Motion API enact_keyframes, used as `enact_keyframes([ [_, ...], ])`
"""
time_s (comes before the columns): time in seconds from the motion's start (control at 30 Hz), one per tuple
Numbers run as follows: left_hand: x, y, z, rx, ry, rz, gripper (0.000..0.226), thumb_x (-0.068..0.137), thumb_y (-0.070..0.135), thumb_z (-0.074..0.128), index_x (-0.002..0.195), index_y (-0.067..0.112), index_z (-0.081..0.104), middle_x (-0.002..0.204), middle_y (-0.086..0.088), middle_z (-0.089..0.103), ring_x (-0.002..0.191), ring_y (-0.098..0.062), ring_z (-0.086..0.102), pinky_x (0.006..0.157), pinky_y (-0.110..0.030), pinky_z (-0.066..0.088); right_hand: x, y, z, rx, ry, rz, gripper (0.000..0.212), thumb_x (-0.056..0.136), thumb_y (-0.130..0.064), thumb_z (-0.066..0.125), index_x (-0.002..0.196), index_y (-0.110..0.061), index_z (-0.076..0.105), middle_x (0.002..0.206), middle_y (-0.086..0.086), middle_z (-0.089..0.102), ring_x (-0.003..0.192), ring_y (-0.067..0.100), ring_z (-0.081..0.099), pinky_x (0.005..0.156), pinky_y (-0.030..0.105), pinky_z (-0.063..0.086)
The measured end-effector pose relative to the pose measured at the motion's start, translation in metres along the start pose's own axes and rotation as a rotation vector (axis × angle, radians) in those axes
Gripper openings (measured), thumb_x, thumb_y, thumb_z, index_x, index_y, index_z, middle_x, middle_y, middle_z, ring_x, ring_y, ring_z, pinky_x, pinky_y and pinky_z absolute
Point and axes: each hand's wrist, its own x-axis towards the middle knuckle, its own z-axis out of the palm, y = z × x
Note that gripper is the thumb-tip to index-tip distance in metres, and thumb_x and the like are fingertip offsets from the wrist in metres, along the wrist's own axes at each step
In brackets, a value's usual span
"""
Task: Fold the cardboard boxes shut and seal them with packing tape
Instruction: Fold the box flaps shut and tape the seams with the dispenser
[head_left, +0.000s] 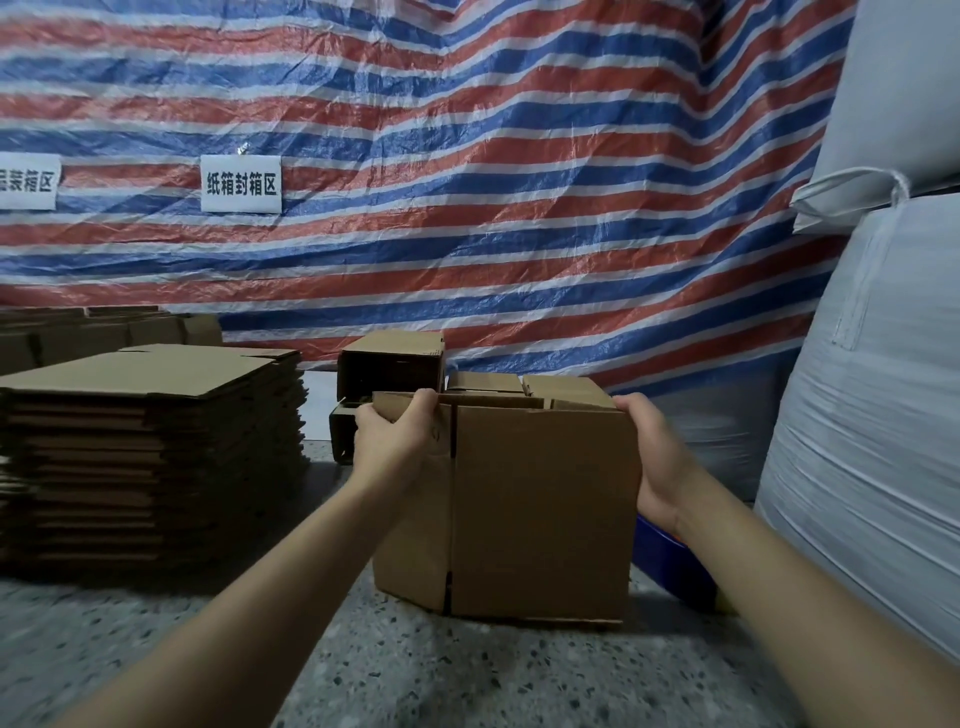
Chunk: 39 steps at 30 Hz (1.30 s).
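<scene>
Upright cardboard box (540, 509) between both grips: left hand (395, 441) curled over its top-left flap edge, right hand (657, 457) flat against its right wall.

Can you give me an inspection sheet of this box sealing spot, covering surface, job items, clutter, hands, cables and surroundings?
Surface: speckled grey floor.
Job's things: cardboard box upright, top flaps not yet flat; no tape seen on it; no tape roll identified.
Clutter: stack of flat cartons at left; open boxes behind; blue object partly hidden at right.
Hands: left hand grips the box's top left flap edge; right hand is laid against its right side.
Cables: nothing seen.
Surroundings: striped tarp with two white signs; white sacks at right.
</scene>
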Motion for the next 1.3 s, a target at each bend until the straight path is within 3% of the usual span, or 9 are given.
enact_keyframes([
  [0.07,0.003,0.009,-0.003,-0.024,-0.062,0.032,0.055,0.086,0.055,0.059,0.126,0.026,0.037,0.106,-0.003,0.060,0.093,-0.019,0.060,0.065,-0.034,0.047,-0.006,-0.008,0.008,-0.014,0.077,-0.013,0.050,0.099,-0.053,0.039,0.087,-0.020,0.075,0.092,0.008,0.074,0.084,0.020,0.071,0.075,0.039,0.057],
  [0.23,0.006,0.031,-0.009,-0.115,-0.282,0.049,0.045,0.094,0.051,0.049,0.125,0.019,0.055,0.117,-0.009,0.064,0.109,-0.026,0.060,0.098,-0.046,0.047,-0.026,-0.020,0.045,-0.070,0.329,-0.071,0.062,0.096,-0.064,0.033,0.109,-0.011,0.065,0.102,0.013,0.075,0.099,0.031,0.071,0.092,0.053,0.056],
  [0.4,-0.005,0.020,-0.020,-0.201,-0.490,-0.032,0.040,0.097,0.046,0.045,0.102,0.014,0.068,0.077,-0.005,0.069,0.066,-0.016,0.067,0.060,-0.027,0.054,-0.038,-0.001,0.061,-0.029,0.341,-0.070,0.071,0.092,-0.071,0.035,0.141,-0.022,0.052,0.136,0.011,0.060,0.129,0.032,0.054,0.109,0.059,0.042],
  [0.57,-0.011,-0.003,-0.024,-0.249,-0.450,-0.115,0.052,0.095,0.051,0.046,0.071,0.020,0.080,0.071,-0.005,0.072,0.059,-0.015,0.069,0.049,-0.023,0.053,-0.046,0.015,0.064,-0.040,0.263,-0.040,0.090,0.080,-0.089,0.030,0.146,-0.031,0.048,0.141,0.007,0.058,0.131,0.029,0.054,0.109,0.057,0.043],
  [0.7,-0.013,0.003,-0.023,-0.261,-0.429,-0.127,0.048,0.094,0.051,0.048,0.076,0.017,0.077,0.073,-0.006,0.072,0.060,-0.016,0.069,0.048,-0.023,0.053,-0.041,0.005,0.047,0.085,0.289,0.048,0.079,0.097,-0.075,0.017,0.114,-0.022,0.073,0.107,0.012,0.076,0.100,0.025,0.072,0.089,0.047,0.053],
  [0.77,-0.014,0.003,-0.023,-0.275,-0.418,-0.122,0.048,0.094,0.050,0.049,0.075,0.017,0.078,0.073,-0.006,0.072,0.060,-0.016,0.069,0.050,-0.024,0.053,-0.034,0.005,0.035,0.059,0.306,0.073,0.076,0.100,-0.069,0.021,0.113,-0.011,0.069,0.094,0.012,0.074,0.103,0.030,0.066,0.097,0.050,0.046],
  [0.87,-0.019,0.003,-0.021,-0.315,-0.411,-0.156,0.055,0.093,0.056,0.048,0.070,0.018,0.080,0.073,-0.006,0.073,0.059,-0.017,0.070,0.050,-0.023,0.054,-0.030,0.011,0.033,0.018,0.266,0.070,0.068,0.101,-0.064,0.028,0.108,-0.015,0.075,0.096,0.011,0.075,0.109,0.032,0.066,0.103,0.053,0.046],
  [1.0,-0.026,0.004,-0.020,-0.368,-0.407,-0.171,0.065,0.094,0.067,0.037,0.073,0.023,0.081,0.075,-0.009,0.075,0.062,-0.020,0.072,0.049,-0.025,0.055,-0.026,0.025,0.040,0.238,0.193,0.079,0.064,0.100,-0.062,0.034,0.080,-0.026,0.083,0.087,0.008,0.079,0.077,0.021,0.077,0.057,0.032,0.059],
  [1.3,-0.034,0.000,-0.023,-0.313,-0.417,-0.089,0.042,0.100,0.038,0.051,0.073,0.023,0.080,0.072,-0.005,0.072,0.059,-0.017,0.070,0.049,-0.026,0.054,-0.020,0.032,0.039,0.331,0.177,0.015,0.060,0.102,-0.057,0.035,0.084,-0.025,0.083,0.089,0.010,0.078,0.079,0.023,0.077,0.056,0.031,0.059],
])
